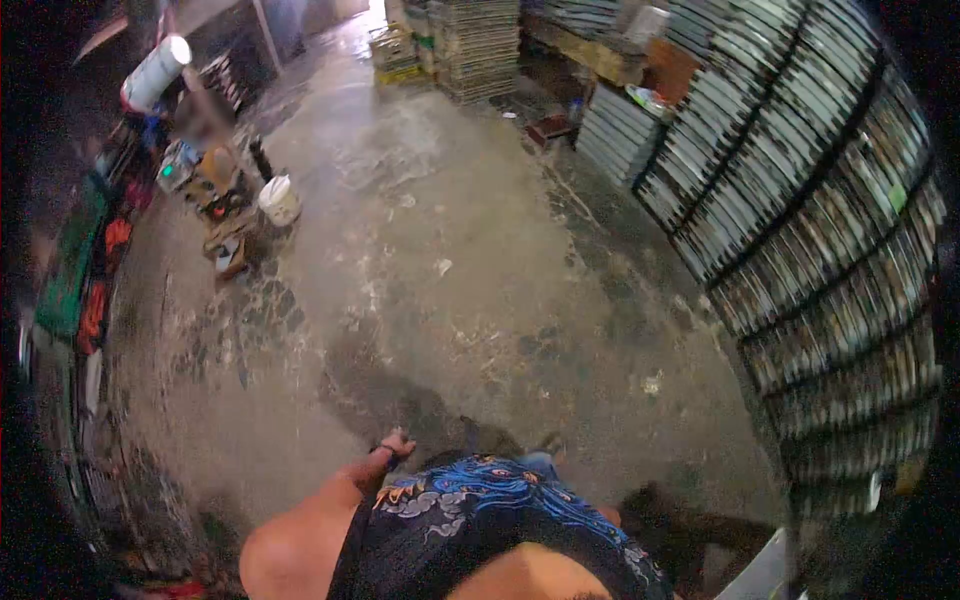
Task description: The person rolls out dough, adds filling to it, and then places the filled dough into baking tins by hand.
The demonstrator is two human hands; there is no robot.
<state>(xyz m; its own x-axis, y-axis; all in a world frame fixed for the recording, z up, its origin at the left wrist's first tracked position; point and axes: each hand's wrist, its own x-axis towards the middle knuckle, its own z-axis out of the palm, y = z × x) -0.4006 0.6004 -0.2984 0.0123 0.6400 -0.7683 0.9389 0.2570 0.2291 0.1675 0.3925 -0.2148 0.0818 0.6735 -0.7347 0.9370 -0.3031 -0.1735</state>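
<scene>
My left hand (398, 442) hangs low in front of my body, over the concrete floor (450, 250), with a dark band at the wrist. Its fingers look curled, but they are too small and blurred to show whether anything is in them. It appears to touch nothing around it. The black shirt (500, 510) with a blue printed pattern fills the bottom middle of the view. My right hand does not show; the shirt and body cover that side.
Tall stacks of flat panels (780, 130) line the right side. More stacks (475, 45) stand at the back. On the left are a machine (215, 180), a white bucket (279, 201), a white cylinder (158, 72) and green material (75, 260). A pale panel edge (755, 572) shows bottom right.
</scene>
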